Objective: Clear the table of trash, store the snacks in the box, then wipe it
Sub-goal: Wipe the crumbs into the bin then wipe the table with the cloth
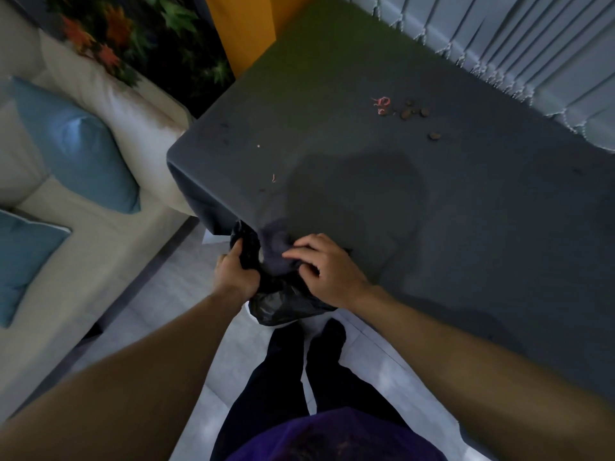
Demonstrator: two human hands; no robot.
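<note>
Black bag [283, 301], gripped by the left hand [234, 274], hangs off the worktop [432, 211]. Right hand [327, 269] clutches a grey cloth [278, 247]; crumbs [412, 111] lie at one o'clock.

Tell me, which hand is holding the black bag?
The left hand grips the black bag beside the edge of the table. The right hand is busy with the grey cloth on the table instead.

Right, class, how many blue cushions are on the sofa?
2: one cushion leaning on the sofa back, a second cushion at the left edge, partly cropped. Others may be unseen.
</note>
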